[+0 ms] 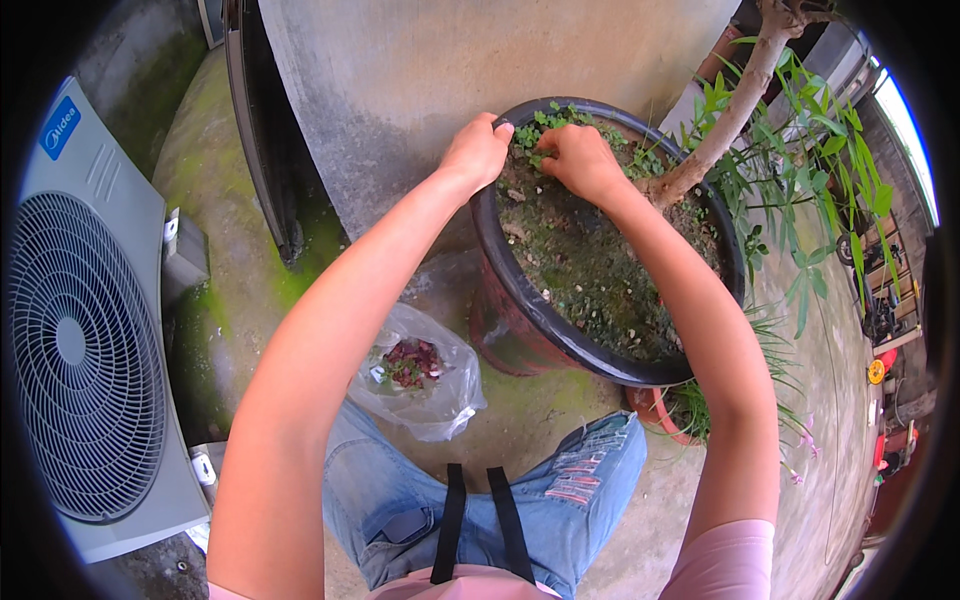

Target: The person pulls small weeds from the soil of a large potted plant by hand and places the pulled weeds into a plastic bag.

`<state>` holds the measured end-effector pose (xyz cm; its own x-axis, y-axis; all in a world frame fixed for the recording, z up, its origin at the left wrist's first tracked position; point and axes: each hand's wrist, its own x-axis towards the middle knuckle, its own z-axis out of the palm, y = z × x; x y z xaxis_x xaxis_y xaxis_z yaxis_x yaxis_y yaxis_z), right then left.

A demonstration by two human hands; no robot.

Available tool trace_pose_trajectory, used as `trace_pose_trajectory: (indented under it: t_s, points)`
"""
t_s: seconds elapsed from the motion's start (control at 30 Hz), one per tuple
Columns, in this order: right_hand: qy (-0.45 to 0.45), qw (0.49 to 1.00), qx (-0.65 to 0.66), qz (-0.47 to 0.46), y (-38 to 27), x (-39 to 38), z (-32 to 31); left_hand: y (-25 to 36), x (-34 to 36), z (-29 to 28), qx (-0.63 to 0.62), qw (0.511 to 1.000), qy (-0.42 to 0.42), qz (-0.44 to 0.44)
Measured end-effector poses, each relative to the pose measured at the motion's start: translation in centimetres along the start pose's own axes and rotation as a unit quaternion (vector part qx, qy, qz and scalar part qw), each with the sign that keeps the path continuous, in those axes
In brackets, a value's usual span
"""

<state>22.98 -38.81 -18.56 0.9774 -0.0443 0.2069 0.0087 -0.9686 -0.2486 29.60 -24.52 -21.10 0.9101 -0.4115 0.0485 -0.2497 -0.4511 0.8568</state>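
Mossy concrete ground (pixel 540 405) surrounds the large round black-rimmed pot (pixel 660 374); left of the pot lies a clear plastic bag (pixel 440 415) of dark red scraps (pixel 412 362); the left hand (pixel 478 152) clasps the pot's rim (pixel 486 215); inside its far edge, small green leafy plants (pixel 560 117) look light, soft, easily torn, best pinched low; the right hand (pixel 585 162) curls among them, its grasp impossible to tell

Pale pink top (pixel 478 582), short right sleeve (pixel 728 562); left hand (pixel 476 152) and right hand (pixel 584 164) are bare. Faded blue jeans (pixel 372 472) show a ripped patch (pixel 580 478), pale-threaded, on right leg. Two flat black straps (pixel 452 520) at waist.
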Motion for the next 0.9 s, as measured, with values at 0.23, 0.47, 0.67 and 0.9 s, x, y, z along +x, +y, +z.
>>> trace_pose_trajectory:
  t_s: [0.23, 0.47, 0.67, 0.9]
  points:
    - [0.097, 0.995, 0.021, -0.007, -0.9, -3.6, -5.1, 1.3, 0.1, 1.0, -0.027, 0.999, 0.010, 0.033]
    - [0.262, 0.925, 0.266, -0.073, -13.2, -18.1, -5.1, -2.1, 1.6, 1.0, 0.018, 0.998, 0.024, 0.054]
    - [-0.016, 0.982, 0.186, -0.015, -12.0, -22.2, 24.8, 1.1, 0.2, 2.2, 0.027, 0.998, 0.019, 0.052]
    - [-0.082, 0.988, 0.132, 0.017, -14.5, -18.1, 24.0, -1.6, 1.2, 0.9, 0.006, 0.998, 0.030, 0.058]
